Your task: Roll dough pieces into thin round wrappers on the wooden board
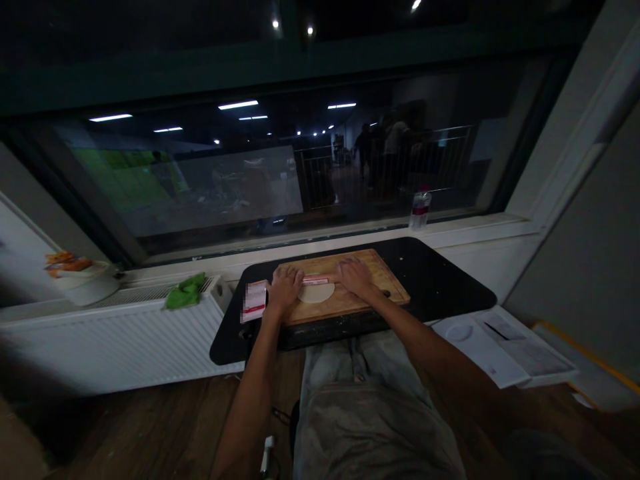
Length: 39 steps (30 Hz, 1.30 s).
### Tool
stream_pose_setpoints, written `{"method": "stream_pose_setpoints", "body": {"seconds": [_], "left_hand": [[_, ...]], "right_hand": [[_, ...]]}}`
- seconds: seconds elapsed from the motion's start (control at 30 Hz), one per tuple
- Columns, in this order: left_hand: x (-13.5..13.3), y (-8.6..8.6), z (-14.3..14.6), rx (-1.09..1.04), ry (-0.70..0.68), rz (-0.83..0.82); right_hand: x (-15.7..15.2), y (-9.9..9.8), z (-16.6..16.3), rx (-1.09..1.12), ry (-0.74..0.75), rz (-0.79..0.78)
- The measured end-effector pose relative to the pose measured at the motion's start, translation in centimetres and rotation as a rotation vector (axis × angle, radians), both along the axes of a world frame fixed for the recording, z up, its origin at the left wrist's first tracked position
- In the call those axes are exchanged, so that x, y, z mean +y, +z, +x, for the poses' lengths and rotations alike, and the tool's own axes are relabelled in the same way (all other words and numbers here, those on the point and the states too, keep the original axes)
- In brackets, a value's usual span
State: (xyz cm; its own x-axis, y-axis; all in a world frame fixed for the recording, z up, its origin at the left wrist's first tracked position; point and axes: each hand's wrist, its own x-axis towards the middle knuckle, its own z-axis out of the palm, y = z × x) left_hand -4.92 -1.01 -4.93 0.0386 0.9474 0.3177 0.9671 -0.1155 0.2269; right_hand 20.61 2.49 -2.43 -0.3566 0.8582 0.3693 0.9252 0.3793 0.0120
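Note:
A wooden rolling pin (327,278) with a red and white label lies across a wooden cutting board (389,283). Under and in front of it is a thin, rounded sheet of pale dough (316,294). My left hand (286,285) is closed over the pin's left end. At its right end my right hand (355,276) grips it too, slightly blurred. Both hands hide the ends of the pin. A white and red packet (254,301) lies just left of my left hand, beside the board.
The board rests on a black table (435,280) against the windowsill. A water bottle (421,210) stands on the sill. To the left are a radiator (140,347), a green cloth (185,291) and a white pot (90,285). A white open box (505,347) sits low at right.

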Motion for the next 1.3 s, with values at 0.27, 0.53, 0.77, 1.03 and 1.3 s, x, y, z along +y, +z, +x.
{"method": "stream_pose_setpoints", "body": {"seconds": [0.27, 0.53, 0.77, 1.03, 1.3], "left_hand": [[1.4, 0.8, 1.8, -0.074, 0.174, 0.025], [1.2, 0.4, 1.1, -0.247, 0.124, 0.109], [1.1, 0.4, 0.8, -0.356, 0.362, 0.354], [1.5, 0.1, 1.0, -0.283, -0.057, 0.086], [0.3, 0.1, 1.6, -0.309, -0.290, 0.043]], "right_hand": [[-0.6, 0.2, 0.0, 0.047, 0.124, 0.022], [-0.7, -0.2, 0.7, 0.119, 0.260, -0.074], [-0.8, 0.2, 0.6, 0.199, 0.131, -0.102], [-0.9, 0.5, 0.8, 0.351, -0.010, -0.074], [-1.2, 0.7, 0.7, 0.358, 0.025, -0.077]]}}
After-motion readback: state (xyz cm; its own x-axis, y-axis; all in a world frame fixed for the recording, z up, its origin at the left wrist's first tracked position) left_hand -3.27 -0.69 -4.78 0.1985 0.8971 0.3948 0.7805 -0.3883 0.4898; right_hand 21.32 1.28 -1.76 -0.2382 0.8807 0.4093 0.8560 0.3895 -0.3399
